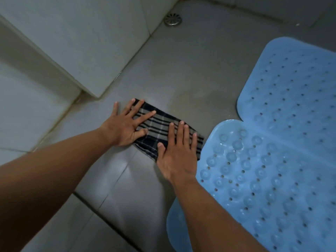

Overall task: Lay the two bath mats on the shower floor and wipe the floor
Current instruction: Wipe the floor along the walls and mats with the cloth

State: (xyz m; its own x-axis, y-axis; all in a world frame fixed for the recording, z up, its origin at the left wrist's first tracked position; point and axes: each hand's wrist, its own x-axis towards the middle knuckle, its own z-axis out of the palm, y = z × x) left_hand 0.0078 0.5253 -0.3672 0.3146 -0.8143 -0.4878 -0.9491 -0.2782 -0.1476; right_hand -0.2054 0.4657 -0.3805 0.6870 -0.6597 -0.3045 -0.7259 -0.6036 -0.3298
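A folded dark plaid cloth (158,126) lies flat on the grey tiled shower floor (190,70). My left hand (125,124) presses on its left end with fingers spread straight. My right hand (176,153) presses on its right end, fingers straight and close together. Two light blue rubber bath mats lie on the floor to the right. The far mat (294,84) has small holes. The near mat (254,179) shows suction cups and overlaps the far one's edge. The cloth's right corner touches the near mat.
A round metal drain (173,19) sits at the far end of the floor. A white tiled wall (91,42) rises on the left, ending in a corner just beyond my left hand. Lighter floor tiles (27,106) lie at the left.
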